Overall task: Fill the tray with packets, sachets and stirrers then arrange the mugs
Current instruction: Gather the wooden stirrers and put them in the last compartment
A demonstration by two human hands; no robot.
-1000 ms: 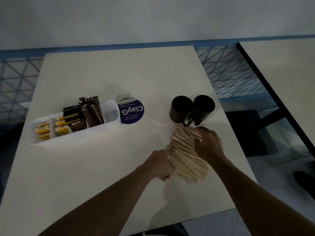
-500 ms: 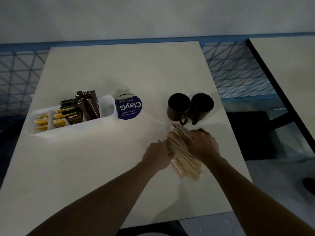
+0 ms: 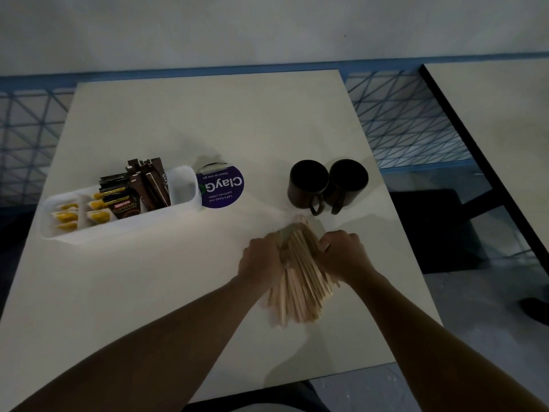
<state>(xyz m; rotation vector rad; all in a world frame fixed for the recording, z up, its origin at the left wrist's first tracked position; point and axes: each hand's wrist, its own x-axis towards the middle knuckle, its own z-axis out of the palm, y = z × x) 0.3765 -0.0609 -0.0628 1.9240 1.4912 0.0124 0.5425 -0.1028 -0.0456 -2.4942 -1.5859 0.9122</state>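
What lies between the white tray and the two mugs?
In the head view, a round purple ClayGo label by the tray, then bare table to the mugs.

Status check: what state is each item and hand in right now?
stirrers: bundled, held between both hands
left hand: grips their left side
right hand: grips their right side
tray: holds sachets and packets, no stirrers
mugs: upright, side by side
sticker: flat beside the tray
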